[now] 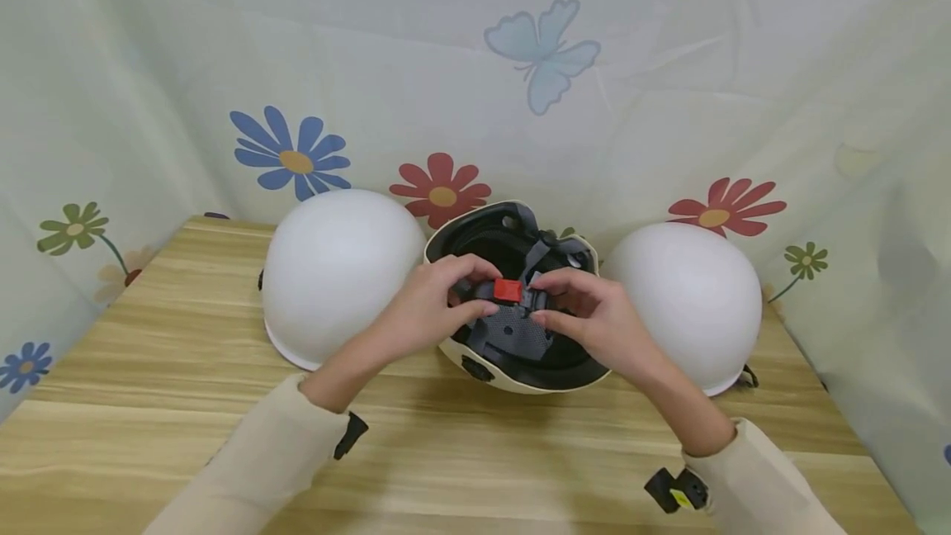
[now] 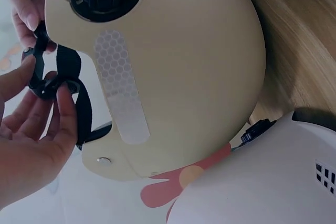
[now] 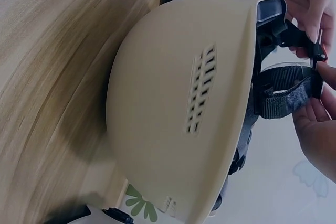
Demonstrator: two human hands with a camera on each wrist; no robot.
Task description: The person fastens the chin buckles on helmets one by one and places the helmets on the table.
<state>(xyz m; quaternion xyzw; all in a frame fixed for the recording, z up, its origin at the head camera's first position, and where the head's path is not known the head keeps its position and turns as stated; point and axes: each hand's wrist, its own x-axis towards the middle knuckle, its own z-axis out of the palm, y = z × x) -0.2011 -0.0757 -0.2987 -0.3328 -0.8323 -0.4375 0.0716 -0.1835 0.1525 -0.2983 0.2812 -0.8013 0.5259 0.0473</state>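
Between two white helmets, a beige helmet [image 1: 513,378] [image 2: 184,66] [image 3: 157,87] lies upturned, its dark lining showing. Over its opening the left hand [image 1: 423,304] [image 2: 37,140] pinches the red part of the chin-strap buckle [image 1: 508,291] between thumb and fingers. The right hand [image 1: 598,316] [image 3: 320,135] pinches the dark part of the buckle and strap from the other side. Both buckle parts are close together; whether they are joined I cannot tell. Dark webbing [image 3: 283,98] [image 2: 84,108] runs from the buckle to the helmet.
One white helmet [image 1: 342,271] stands dome-up at the left, another [image 1: 687,304] at the right, both close to the beige one. The wooden table [image 1: 461,469] reaches back to a cloth backdrop [image 1: 416,56] printed with flowers and a butterfly.
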